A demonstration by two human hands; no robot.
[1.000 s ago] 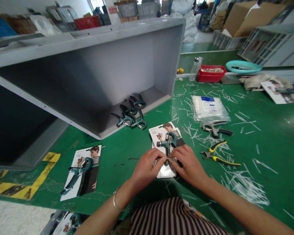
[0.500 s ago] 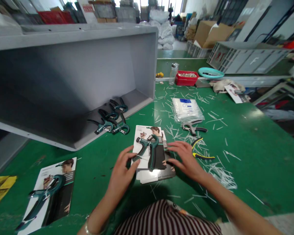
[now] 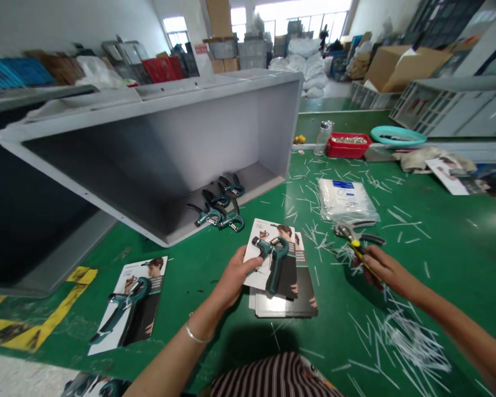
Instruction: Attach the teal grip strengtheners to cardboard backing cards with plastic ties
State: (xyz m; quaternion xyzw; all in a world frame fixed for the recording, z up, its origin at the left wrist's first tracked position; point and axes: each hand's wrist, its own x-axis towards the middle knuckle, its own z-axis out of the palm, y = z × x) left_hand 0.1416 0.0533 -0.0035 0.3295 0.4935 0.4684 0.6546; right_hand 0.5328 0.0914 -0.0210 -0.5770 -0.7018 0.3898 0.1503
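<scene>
My left hand [image 3: 233, 276] holds a printed card [image 3: 259, 275] by its left edge, lifted off a small stack of cards [image 3: 301, 300]. A teal hand gripper [image 3: 273, 255] is fastened to that card. My right hand [image 3: 381, 266] is closed on the yellow-handled cutters [image 3: 356, 249] out to the right, among cut white ties. A bare grey hand gripper [image 3: 352, 230] lies just behind the cutters.
A large grey bin [image 3: 157, 143] lies on its side with several teal hand grippers [image 3: 219, 207] at its mouth. Another carded gripper [image 3: 128, 303] rests at the left. A bag of white ties [image 3: 344, 197], a red tray [image 3: 348, 145] and a teal bowl [image 3: 397, 134] lie farther back.
My right hand left the card and moved right to grasp the yellow cutters. My left hand took the card by its edge and raised it off the stack.
</scene>
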